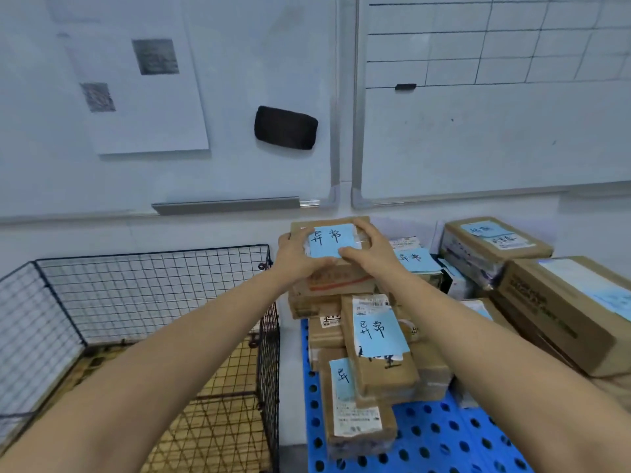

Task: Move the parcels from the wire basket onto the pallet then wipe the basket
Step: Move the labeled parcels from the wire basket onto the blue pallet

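Head view. Both hands grasp one cardboard parcel (341, 285) at the top of a stack at the far left corner of the blue perforated pallet (430, 438). The left hand (298, 256) curls its fingers over the parcel's left edge. The right hand (370, 247) wraps the right edge, thumb lying across the blue handwritten note (329, 240) on the lid. Whether the parcel rests fully on the box beneath cannot be told. Further taped parcels (379, 356) cover the pallet's far and right parts, several of them with blue notes. The black wire basket (153, 251) stands just beside the pallet's left edge. On the whiteboard (239, 165) behind are a black eraser (286, 127) and a sheet of paper (136, 97).
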Demonstrator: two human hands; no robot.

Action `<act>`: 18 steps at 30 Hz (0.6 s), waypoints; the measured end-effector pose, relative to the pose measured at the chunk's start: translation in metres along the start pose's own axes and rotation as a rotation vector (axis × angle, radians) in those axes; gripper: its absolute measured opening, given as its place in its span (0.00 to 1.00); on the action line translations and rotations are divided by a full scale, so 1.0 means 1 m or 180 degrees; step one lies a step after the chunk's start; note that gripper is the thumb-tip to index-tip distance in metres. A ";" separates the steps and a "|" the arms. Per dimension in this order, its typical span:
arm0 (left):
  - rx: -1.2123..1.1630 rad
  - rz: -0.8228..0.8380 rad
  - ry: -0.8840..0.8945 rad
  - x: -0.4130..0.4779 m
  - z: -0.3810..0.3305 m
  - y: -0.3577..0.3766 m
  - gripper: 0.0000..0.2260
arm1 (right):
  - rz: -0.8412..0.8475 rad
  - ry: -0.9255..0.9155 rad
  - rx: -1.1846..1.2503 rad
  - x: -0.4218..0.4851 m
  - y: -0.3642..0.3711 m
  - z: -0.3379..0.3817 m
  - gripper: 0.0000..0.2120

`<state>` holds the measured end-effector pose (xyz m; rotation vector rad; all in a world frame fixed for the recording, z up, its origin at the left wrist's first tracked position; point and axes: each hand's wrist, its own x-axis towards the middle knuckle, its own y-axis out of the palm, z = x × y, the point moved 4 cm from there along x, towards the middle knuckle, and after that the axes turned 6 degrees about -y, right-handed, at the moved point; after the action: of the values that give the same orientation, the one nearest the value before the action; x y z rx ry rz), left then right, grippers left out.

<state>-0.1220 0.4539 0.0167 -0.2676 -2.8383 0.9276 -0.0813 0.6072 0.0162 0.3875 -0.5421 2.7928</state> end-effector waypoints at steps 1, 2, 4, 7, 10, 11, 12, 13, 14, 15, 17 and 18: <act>-0.0055 0.0028 -0.0040 0.008 0.002 0.001 0.38 | 0.0015 -0.0004 -0.0036 0.006 0.001 -0.002 0.29; -0.0080 0.0057 -0.0082 0.016 0.005 0.003 0.39 | 0.0009 0.0007 -0.0057 0.012 0.002 -0.004 0.29; -0.0072 0.0139 -0.0132 0.032 0.010 0.006 0.40 | -0.0026 0.0039 -0.0130 0.024 0.004 -0.012 0.28; -0.0091 0.0208 -0.0152 0.051 0.018 0.013 0.39 | 0.0009 0.0091 -0.0338 0.039 0.008 -0.024 0.28; -0.0031 0.0254 -0.0162 0.064 0.027 0.020 0.37 | 0.0081 0.0192 -0.0300 0.051 0.016 -0.039 0.28; 0.0002 0.0278 -0.0165 0.068 0.029 0.022 0.37 | 0.0106 0.0224 -0.0321 0.054 0.018 -0.044 0.28; 0.0033 0.0303 -0.0175 0.071 0.032 0.024 0.38 | 0.0126 0.0251 -0.0348 0.056 0.021 -0.050 0.28; 0.0051 0.0323 -0.0187 0.073 0.034 0.027 0.38 | 0.0144 0.0274 -0.0371 0.058 0.023 -0.054 0.28; 0.0044 0.0340 -0.0214 0.076 0.036 0.029 0.37 | 0.0146 0.0299 -0.0384 0.060 0.025 -0.058 0.28; 0.0034 0.0340 -0.0245 0.077 0.038 0.032 0.36 | 0.0125 0.0329 -0.0402 0.061 0.026 -0.061 0.28; 0.0063 0.0325 -0.0295 0.080 0.040 0.035 0.36 | 0.0019 0.0393 -0.0461 0.064 0.026 -0.065 0.27; 0.0093 0.0325 -0.0292 0.081 0.040 0.037 0.35 | -0.0029 0.0412 -0.0515 0.065 0.025 -0.067 0.26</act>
<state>-0.2040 0.4775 -0.0305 -0.3791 -2.9154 1.0256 -0.1634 0.6247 -0.0316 0.1733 -0.7268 2.7167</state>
